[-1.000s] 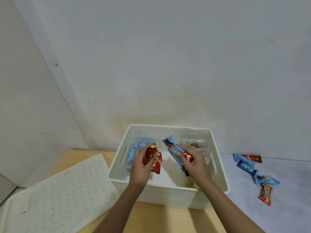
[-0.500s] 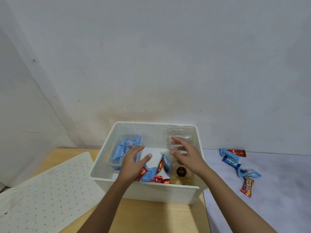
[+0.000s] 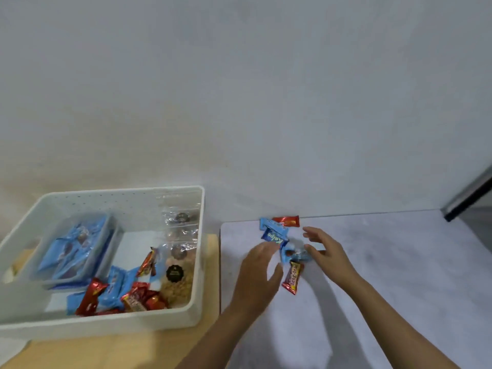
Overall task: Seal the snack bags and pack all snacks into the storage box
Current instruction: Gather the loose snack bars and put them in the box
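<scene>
- The white perforated plastic storage box [image 3: 106, 326], well left of the left hand [image 3: 257, 278], runs off the picture's left edge, which cuts away its near-left corner.
- The light blue foil packets [image 3: 72, 246] in its clear inner tray are smeared, so their print is unreadable.
- The small light blue wrapper [image 3: 291, 255] lies between the blurred left hand and the right hand [image 3: 326, 251]; whether either touches it cannot be told.
- The bottom edge cuts both forearms.
- The right edge cuts off a dark metal-edged shape [image 3: 471, 198], far right of the right hand.

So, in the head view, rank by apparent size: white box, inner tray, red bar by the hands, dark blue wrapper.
1. white box
2. inner tray
3. red bar and dark blue wrapper: alike, not ranked
</scene>
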A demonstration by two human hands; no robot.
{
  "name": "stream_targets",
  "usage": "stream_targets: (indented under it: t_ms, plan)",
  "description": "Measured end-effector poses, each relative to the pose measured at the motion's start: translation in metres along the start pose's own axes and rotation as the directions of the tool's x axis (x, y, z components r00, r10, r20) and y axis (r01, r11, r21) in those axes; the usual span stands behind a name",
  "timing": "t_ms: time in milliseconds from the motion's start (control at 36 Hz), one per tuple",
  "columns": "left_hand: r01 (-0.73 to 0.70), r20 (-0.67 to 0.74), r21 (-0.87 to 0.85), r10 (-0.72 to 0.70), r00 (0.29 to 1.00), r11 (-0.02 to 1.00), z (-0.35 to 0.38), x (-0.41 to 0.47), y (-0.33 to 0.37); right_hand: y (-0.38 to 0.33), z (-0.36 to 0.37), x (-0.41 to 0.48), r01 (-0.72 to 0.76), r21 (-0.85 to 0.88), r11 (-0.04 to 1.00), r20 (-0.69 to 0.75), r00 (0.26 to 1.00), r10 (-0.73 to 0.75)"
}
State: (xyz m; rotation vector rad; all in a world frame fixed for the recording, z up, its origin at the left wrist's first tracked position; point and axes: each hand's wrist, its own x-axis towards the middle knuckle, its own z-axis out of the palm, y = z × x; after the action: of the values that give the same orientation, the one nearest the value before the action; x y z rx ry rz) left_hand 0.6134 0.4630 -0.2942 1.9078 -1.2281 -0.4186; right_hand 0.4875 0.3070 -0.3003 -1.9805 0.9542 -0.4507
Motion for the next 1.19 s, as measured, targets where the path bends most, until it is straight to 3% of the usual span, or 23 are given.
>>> stream_targets:
  t_ms: [194, 306, 417, 528, 639, 750, 917, 1194]
  plan:
    - [-0.118, 0.292, 0.394, -0.002, 0.956, 0.912, 0.114, -0.007, -0.037, 0.075, -0.019, 0.027, 0.077, -0.257, 0.963, 0.15, 0.988, -0.039]
    - [-0.209, 0.311, 0.5, 0.051, 0.949, 0.841, 0.131, 0.018, -0.039, 0.085, -0.008, 0.056, 0.182, -0.333, 0.925, 0.259, 0.961, -0.096]
    - [-0.156, 0.303, 0.581, -0.035, 0.952, 0.799, 0.139, 0.032, -0.061, 0.103, 0.015, 0.096, 0.375, -0.369, 0.851, 0.418, 0.884, -0.208]
    - [-0.153, 0.249, 0.571, 0.008, 0.968, 0.806, 0.131, 0.024, -0.08, 0.096, 0.045, 0.121, 0.488, -0.447, 0.75, 0.506, 0.829, -0.238]
    - [-0.109, 0.173, 0.594, 0.005, 0.985, 0.797, 0.117, 0.015, -0.09, 0.082, 0.067, 0.124, 0.483, -0.486, 0.728, 0.396, 0.865, -0.31]
    - [-0.041, 0.084, 0.627, -0.015, 0.996, 0.778, 0.103, 0.003, -0.108, 0.077, 0.08, 0.123, 0.416, -0.475, 0.775, 0.312, 0.904, -0.294]
    - [0.079, -0.099, 0.598, -0.023, 0.995, 0.797, 0.079, -0.006, -0.132, 0.069, 0.089, 0.123, 0.385, -0.543, 0.746, 0.242, 0.923, -0.3]
    - [0.203, -0.145, 0.622, -0.143, 0.979, 0.756, 0.057, 0.022, -0.137, 0.071, 0.089, 0.104, 0.315, -0.675, 0.667, 0.208, 0.949, -0.237]
